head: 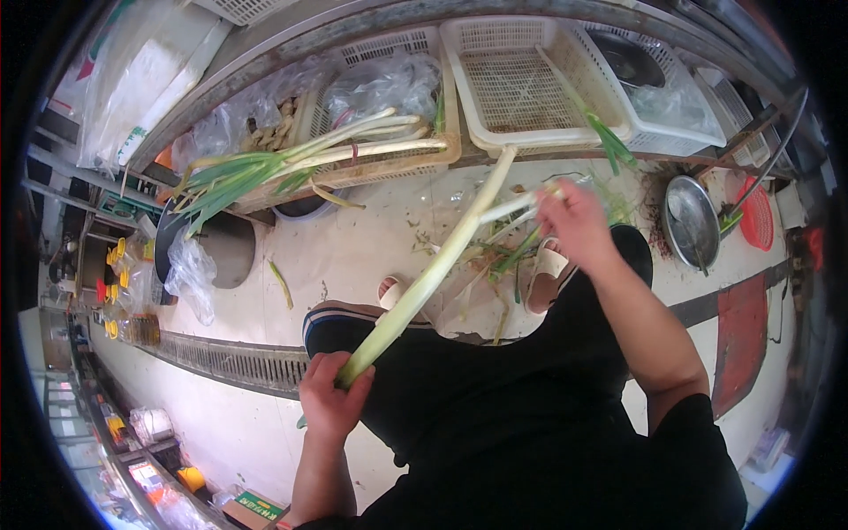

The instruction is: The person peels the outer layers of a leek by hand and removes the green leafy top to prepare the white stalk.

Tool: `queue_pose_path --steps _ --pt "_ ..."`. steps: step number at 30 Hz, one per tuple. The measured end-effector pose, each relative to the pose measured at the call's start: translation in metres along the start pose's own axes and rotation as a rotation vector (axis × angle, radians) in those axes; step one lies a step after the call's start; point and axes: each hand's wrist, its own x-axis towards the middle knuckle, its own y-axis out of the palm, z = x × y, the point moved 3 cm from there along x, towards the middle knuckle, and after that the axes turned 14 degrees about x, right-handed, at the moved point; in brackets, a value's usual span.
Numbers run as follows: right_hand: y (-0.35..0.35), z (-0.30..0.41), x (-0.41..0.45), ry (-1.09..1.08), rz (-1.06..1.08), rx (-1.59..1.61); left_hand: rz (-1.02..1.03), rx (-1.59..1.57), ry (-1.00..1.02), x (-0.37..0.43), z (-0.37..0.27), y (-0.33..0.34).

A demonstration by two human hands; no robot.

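Note:
A long, thick leek-like green onion (424, 281) slants across my lap, its pale root end up near the baskets. My left hand (334, 387) is closed around its greener lower end. A white strip of outer layer (507, 208) stands away from the stalk, and the fingers of my right hand (575, 222) pinch its far end. Beneath, between my sandalled feet, loose peelings and green scraps (510, 255) lie on the floor. A bundle of green onions (358, 147) tied with a reddish band rests across a basket at the front left.
A white plastic basket (464, 79) ahead holds one green onion (589, 119). Ginger (281, 126) and plastic bags (384, 83) are on the rack. A steel basin (692, 222) and red colander (756, 213) stand right. At left are a large metal pot (228, 248) and oil bottles (132, 298).

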Motion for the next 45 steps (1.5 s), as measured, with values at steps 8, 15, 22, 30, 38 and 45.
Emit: queue_pose_path --steps 8,15,22,30,38,45 --pt "-0.064 0.011 0.024 -0.181 -0.279 -0.114 -0.05 0.001 -0.028 -0.004 0.029 -0.003" --pt "-0.016 -0.032 0.007 0.047 0.226 -0.69 -0.005 -0.176 -0.122 -0.003 0.02 0.01" --pt "0.108 -0.004 -0.078 0.362 0.703 0.324 0.124 -0.271 -0.107 -0.005 -0.019 0.038" --pt "0.117 0.008 -0.087 0.408 0.666 0.277 0.196 -0.27 -0.103 -0.003 -0.035 0.039" --pt "0.119 0.005 -0.088 0.19 0.671 0.334 0.515 -0.628 -0.251 -0.003 -0.026 0.044" --pt "0.086 -0.001 -0.072 -0.081 0.507 -0.091 0.709 -1.016 -0.329 -0.001 -0.003 0.044"
